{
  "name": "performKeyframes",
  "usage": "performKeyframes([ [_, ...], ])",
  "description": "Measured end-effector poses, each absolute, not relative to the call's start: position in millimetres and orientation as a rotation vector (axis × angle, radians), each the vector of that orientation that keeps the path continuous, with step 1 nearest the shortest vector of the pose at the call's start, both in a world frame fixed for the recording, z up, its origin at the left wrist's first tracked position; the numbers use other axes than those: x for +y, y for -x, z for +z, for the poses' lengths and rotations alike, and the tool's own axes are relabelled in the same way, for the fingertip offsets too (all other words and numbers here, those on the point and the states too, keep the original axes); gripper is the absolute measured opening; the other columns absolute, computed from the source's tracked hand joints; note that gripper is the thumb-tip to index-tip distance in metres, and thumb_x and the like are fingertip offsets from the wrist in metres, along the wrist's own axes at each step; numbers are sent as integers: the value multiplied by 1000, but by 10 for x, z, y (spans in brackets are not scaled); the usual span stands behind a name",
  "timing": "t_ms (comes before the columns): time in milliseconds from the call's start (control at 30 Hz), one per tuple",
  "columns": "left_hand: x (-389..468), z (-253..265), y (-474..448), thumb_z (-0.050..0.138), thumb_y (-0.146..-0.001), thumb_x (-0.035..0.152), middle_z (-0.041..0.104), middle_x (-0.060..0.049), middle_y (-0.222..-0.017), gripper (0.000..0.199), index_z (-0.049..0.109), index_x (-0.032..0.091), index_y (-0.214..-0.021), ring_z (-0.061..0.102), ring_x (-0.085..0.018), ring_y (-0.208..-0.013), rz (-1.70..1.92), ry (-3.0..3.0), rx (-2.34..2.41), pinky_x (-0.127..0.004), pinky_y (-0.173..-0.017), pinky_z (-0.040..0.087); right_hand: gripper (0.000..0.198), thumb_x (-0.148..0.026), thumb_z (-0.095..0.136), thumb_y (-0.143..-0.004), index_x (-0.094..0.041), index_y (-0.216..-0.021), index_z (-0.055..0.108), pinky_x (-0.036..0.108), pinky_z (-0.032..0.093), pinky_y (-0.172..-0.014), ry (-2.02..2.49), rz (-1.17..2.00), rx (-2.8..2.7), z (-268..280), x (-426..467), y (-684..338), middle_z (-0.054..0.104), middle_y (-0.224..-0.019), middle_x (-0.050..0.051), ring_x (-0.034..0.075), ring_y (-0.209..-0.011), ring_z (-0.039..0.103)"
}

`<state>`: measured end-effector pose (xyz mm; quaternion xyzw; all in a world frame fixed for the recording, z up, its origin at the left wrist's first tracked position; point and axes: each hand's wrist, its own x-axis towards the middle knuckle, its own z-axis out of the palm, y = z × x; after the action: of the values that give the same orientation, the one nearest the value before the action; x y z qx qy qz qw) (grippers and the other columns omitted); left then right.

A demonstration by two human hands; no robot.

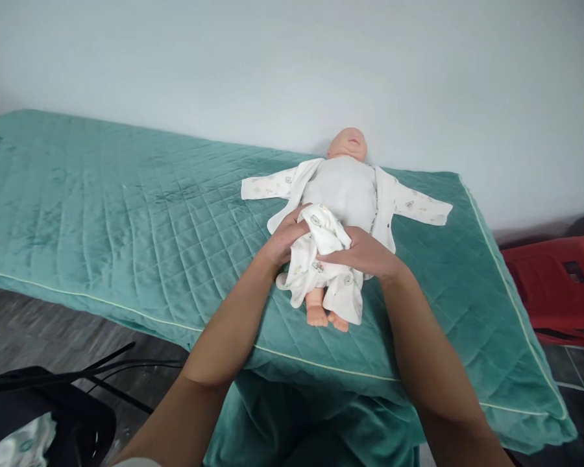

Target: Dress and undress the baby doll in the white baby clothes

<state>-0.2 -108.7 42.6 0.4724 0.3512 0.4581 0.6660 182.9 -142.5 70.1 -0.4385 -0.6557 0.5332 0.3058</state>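
A baby doll [348, 146] lies on its back, head toward the wall and bare feet toward me. Its arms are in the sleeves of a white printed baby shirt [424, 206], which is spread open over a plain white torso. Bunched above the doll's legs is a pair of white printed baby pants [324, 256]. My left hand [289, 235] is closed on the left side of the pants. From the right, my right hand [363, 251] grips the same cloth, thumb on top. Both feet show below the hems; the hands and folds hide the upper legs.
The doll rests on a bed with a green quilted cover [126, 214], pushed against a pale wall [253, 71]. On the floor at the right is a red plastic case [559, 285]. A black bag-like object [68, 408] with dark straps or rods stands at the lower left.
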Motion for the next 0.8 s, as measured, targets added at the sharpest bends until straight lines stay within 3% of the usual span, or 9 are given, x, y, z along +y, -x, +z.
performKeyframes([
  [267,-1032,428,137,94,-46,45,74,-6,-92,66,74,14,-101,67,-21,-84,779,-1267,614,-27,-72,50,36,-33,80,-73,-19,-105,76,31,51,-79,1045,1359,-1351,592,-1397,-1796,75,-91,1,21,-88,66],
  [433,-1056,416,84,90,-54,29,75,-4,-88,51,74,15,-100,68,-17,-78,913,-1065,684,-26,-73,52,37,-32,77,-76,-21,-111,75,33,50,-84,1027,1333,-1391,585,-1384,-1787,75,-98,1,22,-92,66],
  [567,-1069,404,37,82,-51,22,74,-1,-77,43,74,15,-93,69,-18,-73,1100,-905,695,-25,-68,52,38,-31,77,-74,-19,-111,74,29,47,-75,1094,1276,-1469,605,-1383,-1781,72,-92,-1,19,-84,62],
  [800,-1298,459,89,84,-56,28,75,-5,-81,42,74,12,-94,70,-21,-73,1071,-920,633,-29,-69,52,25,-32,69,-77,-17,-97,71,28,45,-76,1203,1092,-1663,594,-1380,-1776,69,-88,0,18,-83,58],
])
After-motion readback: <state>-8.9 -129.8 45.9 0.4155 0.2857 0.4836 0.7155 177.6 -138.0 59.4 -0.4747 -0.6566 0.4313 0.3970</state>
